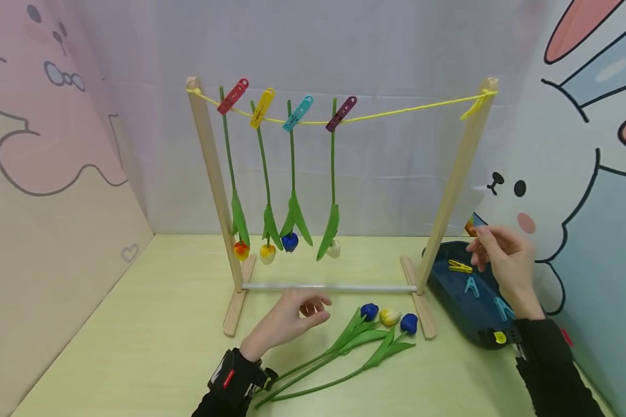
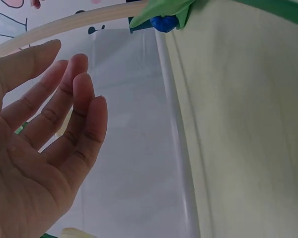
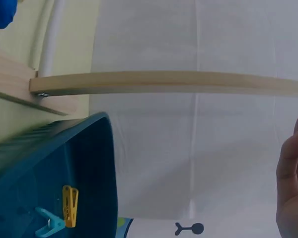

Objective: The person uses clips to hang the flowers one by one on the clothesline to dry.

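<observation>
The pads of the right hand [image 1: 506, 263] cannot be made out: in the head view its thumb and index finger are seen brought close together in front of a small orange-and-blue patch, and in the right wrist view the hand is cut off by the edge, so whether anything is pinched cannot be told. Part of the dark blue basin [image 1: 448, 317] is covered by that hand and its sleeve, and the stem ends of the 3 loose tulips [image 1: 378, 354] are partly hidden by the device on the left wrist. The left hand [image 1: 292, 321] is held with its fingers loosely bent and apart, and nothing is gripped. The loose tulips are laid on the table [image 1: 151, 324] just beside it, with their blooms on the side toward the basin. The right hand is held over the basin, where 1 yellow clip [image 1: 459, 266] and 2 light blue clips [image 1: 471, 286] can be seen. Of the loose tulips, 2 are topped with blue and 1 with yellow and white; all are green-stemmed. On the yellow cord [image 1: 412, 109], 4 tulips [image 1: 293, 168] are hung bloom-down by clips coloured red, yellow, blue and purple.
</observation>
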The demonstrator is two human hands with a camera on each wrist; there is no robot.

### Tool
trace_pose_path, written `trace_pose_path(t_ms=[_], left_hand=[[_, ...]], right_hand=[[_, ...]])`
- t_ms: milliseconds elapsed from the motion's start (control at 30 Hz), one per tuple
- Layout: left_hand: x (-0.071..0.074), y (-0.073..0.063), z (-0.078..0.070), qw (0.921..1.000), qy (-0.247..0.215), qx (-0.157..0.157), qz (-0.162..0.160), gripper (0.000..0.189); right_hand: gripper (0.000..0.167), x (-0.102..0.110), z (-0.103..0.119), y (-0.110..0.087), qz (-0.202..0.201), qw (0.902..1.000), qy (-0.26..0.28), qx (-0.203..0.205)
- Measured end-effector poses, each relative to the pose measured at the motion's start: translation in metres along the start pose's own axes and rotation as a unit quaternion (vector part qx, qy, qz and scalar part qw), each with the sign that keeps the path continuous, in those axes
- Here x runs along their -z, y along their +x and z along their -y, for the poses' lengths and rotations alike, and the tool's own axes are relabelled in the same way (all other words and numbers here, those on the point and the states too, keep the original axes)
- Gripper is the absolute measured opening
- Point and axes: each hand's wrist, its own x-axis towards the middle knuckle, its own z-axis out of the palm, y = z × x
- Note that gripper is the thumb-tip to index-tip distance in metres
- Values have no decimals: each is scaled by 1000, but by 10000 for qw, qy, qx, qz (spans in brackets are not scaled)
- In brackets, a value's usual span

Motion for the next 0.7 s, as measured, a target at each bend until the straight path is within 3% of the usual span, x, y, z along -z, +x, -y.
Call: trace_pose_path(t_ms=[233, 500, 600, 700], left_hand=[[-8, -7, 14, 9994, -25, 260, 208, 20], [-12, -13, 23, 9983, -89, 447, 367, 23], [-13, -14, 27, 9978, -91, 535, 376, 24], [-12, -15, 30, 9973, -100, 621, 391, 27]], right_hand=[[17, 23, -19, -11, 349, 9939, -968, -387], [13, 41, -41, -23, 650, 9699, -2196, -830], [20, 47, -45, -23, 958, 9465, -2930, -956], [31, 53, -49, -15, 1509, 9027, -3870, -1121]])
